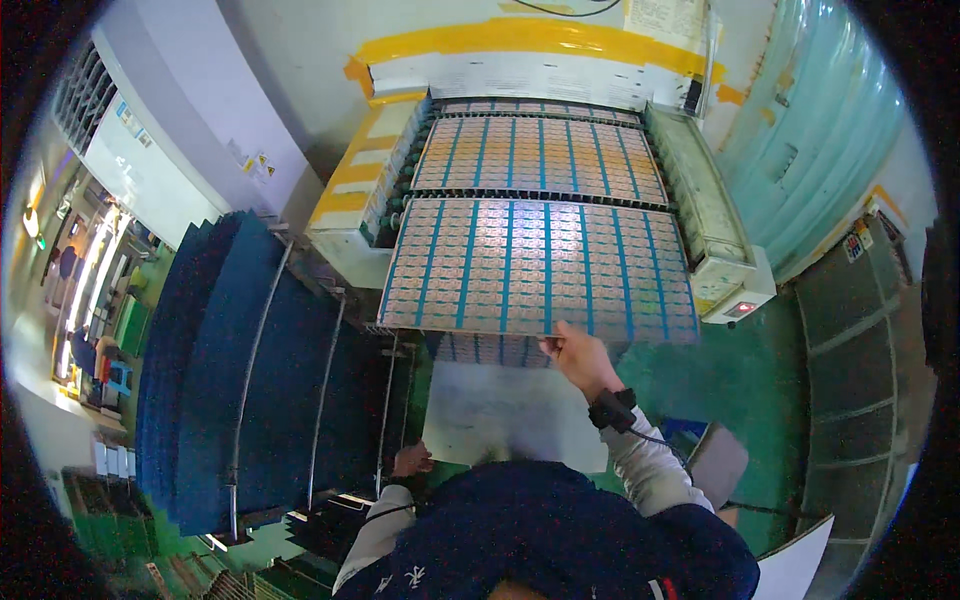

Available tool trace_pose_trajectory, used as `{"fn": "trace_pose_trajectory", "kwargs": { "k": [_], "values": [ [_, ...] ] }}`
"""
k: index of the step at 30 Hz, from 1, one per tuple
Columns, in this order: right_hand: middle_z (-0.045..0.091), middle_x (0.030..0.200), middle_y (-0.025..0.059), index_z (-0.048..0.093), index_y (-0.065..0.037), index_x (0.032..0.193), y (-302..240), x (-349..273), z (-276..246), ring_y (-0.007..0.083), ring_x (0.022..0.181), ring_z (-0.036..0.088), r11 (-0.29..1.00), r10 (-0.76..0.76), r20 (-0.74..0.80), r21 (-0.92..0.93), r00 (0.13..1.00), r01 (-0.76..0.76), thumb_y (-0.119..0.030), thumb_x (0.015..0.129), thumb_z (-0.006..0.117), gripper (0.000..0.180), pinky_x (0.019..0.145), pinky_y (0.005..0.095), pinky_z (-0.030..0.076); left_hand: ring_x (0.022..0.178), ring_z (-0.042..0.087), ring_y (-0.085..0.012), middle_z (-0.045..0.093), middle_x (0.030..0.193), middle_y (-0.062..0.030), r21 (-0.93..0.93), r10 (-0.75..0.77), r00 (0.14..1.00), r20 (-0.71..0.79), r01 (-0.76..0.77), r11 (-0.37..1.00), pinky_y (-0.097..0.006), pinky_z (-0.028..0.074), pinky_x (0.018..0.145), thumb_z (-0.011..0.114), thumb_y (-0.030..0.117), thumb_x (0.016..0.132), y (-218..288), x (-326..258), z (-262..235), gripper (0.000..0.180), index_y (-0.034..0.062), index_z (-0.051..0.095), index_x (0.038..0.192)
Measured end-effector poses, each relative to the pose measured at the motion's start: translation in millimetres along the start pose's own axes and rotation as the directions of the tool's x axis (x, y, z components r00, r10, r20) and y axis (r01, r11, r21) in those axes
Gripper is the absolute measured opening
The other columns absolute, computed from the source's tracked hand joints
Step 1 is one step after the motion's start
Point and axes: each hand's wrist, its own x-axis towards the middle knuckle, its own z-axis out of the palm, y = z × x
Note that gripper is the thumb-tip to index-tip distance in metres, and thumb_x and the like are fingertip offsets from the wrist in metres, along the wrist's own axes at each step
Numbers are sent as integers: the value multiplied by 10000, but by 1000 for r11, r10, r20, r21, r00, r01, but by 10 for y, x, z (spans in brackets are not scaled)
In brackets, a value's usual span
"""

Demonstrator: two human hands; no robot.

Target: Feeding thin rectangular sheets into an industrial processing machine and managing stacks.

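Observation:
At the near end of a roller conveyor (712,190) lies a circuit board panel (540,265), copper-coloured with blue stripes. My right hand (580,358) pinches the middle of its near edge, thumb and fingers closed. A second striped panel (540,155) rests behind it on the rollers, and part of a third shows at the machine's slot. Low on the left, my left hand (412,460) hangs beside a rack of dark blue sheets (210,350). Its fingers are small and blurred, so I cannot make out their grip.
A pale flat surface (500,405) sits below the conveyor's near end. Metal bars (258,350) of the rack stand close on the left. A grey ribbed panel (855,370) and a translucent plastic curtain (815,130) line the right. A red switch (741,309) marks the conveyor's right corner.

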Motion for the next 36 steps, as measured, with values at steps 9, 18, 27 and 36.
{"fn": "trace_pose_trajectory", "kwargs": {
  "k": [9, 18, 27, 36],
  "values": [
    [575, 963, 109, 523, 16, 1005, -133, 281, -144, 239, 948, 584, 995, -84, 105, -44, 991, 89, -197, 927, 510, 227, 862, 371, 488, 849, 552, -314, 520, 883, -119, -163, -192, 930, -314, 146, 976, -445, 458, 642, 559, 342, 830, 169, -91, 512, 276, 94, 516, 944],
    [584, 922, 105, 520, 0, 997, -277, 330, 204, 227, 885, 598, 998, 30, 40, -54, 999, -28, -255, 931, 520, 263, 801, 361, 494, 671, 553, -271, 527, 774, -85, -238, -234, 969, 79, 247, 939, -401, 456, 578, 523, 306, 867, 51, -215, 96, 229, 77, 515, 857],
    [582, 854, 68, 556, -69, 933, -268, 462, 294, 192, 782, 570, 996, 60, 3, -61, 998, -60, -285, 866, 609, 232, 746, 339, 454, 685, 642, -248, 609, 906, -117, -179, -128, 963, -237, 86, 980, -355, 513, 516, 573, 359, 846, 0, -584, 308, 359, 25, 545, 975],
    [594, 864, 82, 552, -36, 928, -214, 694, 136, 174, 757, 567, 997, 18, 13, -75, 1000, -17, -288, 877, 598, 261, 723, 323, 462, 673, 615, -213, 602, 850, -104, 489, 211, 953, -219, -80, 869, -350, 490, 515, 541, 343, 868, 297, -864, 723, 315, 33, 544, 924]
  ]
}}
